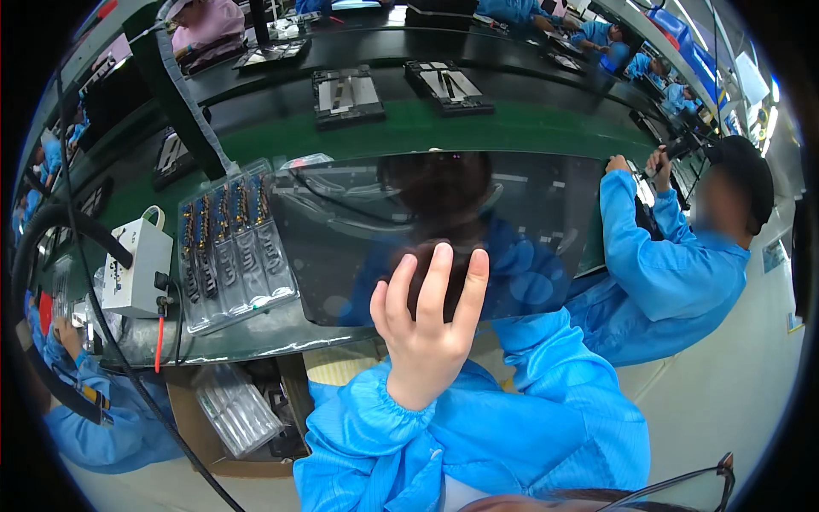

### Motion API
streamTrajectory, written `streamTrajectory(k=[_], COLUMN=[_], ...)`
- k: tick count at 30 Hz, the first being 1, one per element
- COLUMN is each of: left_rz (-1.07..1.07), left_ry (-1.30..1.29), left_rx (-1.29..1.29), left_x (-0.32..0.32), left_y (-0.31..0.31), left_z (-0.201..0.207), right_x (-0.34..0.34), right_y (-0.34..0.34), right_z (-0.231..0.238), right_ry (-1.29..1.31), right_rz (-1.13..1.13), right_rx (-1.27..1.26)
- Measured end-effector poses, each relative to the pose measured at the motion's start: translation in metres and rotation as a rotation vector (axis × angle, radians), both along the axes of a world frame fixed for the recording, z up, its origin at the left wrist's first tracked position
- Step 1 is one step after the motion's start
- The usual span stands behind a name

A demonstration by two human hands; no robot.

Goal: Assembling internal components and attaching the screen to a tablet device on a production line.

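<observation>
A large glossy black tablet screen is tilted up before me, its front mirroring a head and blue clothing. My left hand has its fingers stretched and spread across the lower middle of the glass; its thumb is hidden. The right sleeve reaches up behind the screen's lower right edge, so my right hand is hidden and I cannot see its fingers. Beside the screen's left edge lies a clear plastic tray with several rows of small flexible circuit parts in it.
A white box with cables stands left of the tray. Opened tablet bodies lie farther back on the green bench. Below the bench edge, a cardboard box holds plastic trays. A co-worker in blue sits at the right.
</observation>
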State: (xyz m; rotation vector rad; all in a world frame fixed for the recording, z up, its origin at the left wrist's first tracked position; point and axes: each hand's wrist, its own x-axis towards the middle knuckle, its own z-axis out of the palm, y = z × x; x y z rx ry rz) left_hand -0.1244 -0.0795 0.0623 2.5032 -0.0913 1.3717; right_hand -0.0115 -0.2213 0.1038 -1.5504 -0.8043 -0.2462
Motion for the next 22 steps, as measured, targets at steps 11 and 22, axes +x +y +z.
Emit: streamTrajectory(k=[11, 22], left_rz=[-0.032, -0.599], left_ry=[-0.014, 0.127], left_rx=[-0.009, -1.602], left_x=[0.007, 0.032], left_y=[0.005, -0.002], left_z=[-0.005, -0.055], right_x=[0.040, 0.072], right_y=[-0.006, 0.080], right_z=[0.007, -0.024], right_ry=[0.357, -0.346], right_rz=[0.137, 0.088], right_rx=[0.458, -0.839])
